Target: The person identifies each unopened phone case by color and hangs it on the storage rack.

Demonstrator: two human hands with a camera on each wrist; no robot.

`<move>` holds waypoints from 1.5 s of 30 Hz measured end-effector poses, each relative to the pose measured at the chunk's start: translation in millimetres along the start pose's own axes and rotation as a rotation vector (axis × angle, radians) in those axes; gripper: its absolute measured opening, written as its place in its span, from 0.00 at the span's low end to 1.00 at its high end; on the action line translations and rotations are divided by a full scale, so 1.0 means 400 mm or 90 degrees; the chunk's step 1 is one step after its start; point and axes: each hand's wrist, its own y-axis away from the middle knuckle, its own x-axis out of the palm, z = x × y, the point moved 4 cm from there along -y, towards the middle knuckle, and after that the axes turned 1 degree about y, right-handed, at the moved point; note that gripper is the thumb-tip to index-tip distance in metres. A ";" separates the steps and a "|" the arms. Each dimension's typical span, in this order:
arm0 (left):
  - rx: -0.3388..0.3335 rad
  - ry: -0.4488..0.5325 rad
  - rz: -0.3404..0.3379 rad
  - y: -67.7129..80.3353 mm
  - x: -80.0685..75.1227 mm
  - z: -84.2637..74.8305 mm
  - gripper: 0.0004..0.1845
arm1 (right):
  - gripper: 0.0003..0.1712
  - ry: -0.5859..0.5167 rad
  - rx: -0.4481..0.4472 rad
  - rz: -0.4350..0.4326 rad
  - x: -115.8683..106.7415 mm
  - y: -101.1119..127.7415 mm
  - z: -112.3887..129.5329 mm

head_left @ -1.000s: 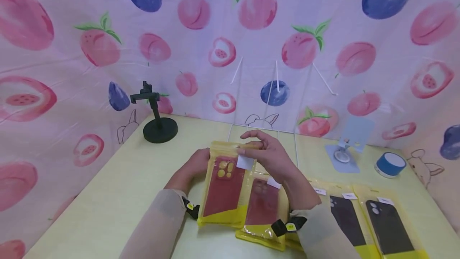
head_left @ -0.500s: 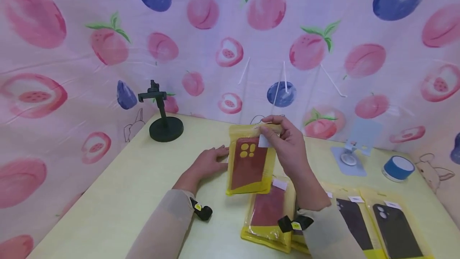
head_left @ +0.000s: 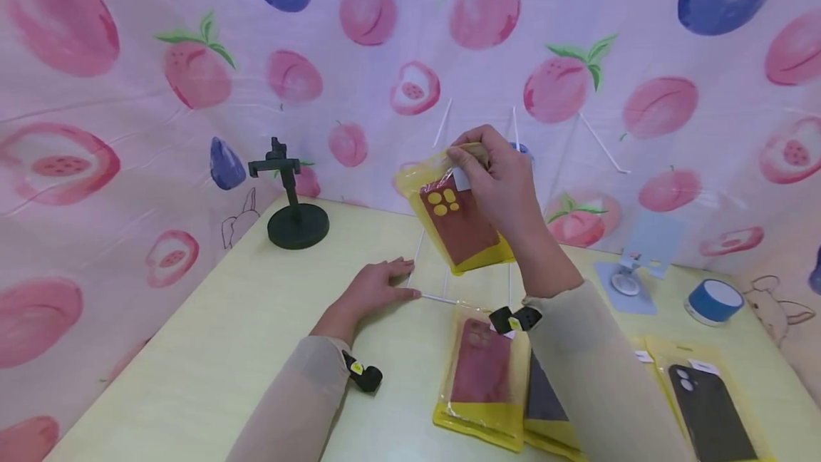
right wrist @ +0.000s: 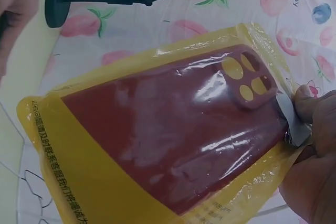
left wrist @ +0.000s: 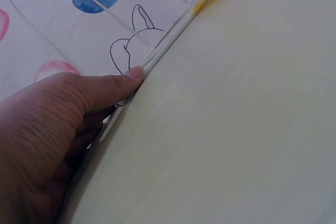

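Observation:
My right hand pinches the top corner of a yellow-backed clear pouch with a dark red phone case inside. The pouch hangs tilted above the table, in front of a white wire rack. In the right wrist view, the red phone case shows camera cutouts, with a white label under my thumb. My left hand rests at the rack's front left base corner, fingers extended. In the left wrist view its thumb lies against the base wire. Another pouched red phone case lies on the table below.
More pouches with a dark phone case and a black phone case lie at right, partly behind my sleeve. A black phone stand is at back left. A light blue stand and a blue round object sit at back right.
My right hand has lifted the pouched red phone case up off the pile toward the rack and tilted it. My left hand has left the pouch and now rests on the rack's base corner.

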 end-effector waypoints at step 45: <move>-0.032 0.008 0.004 0.000 -0.002 -0.003 0.37 | 0.14 0.007 0.161 -0.107 0.119 -0.155 -0.213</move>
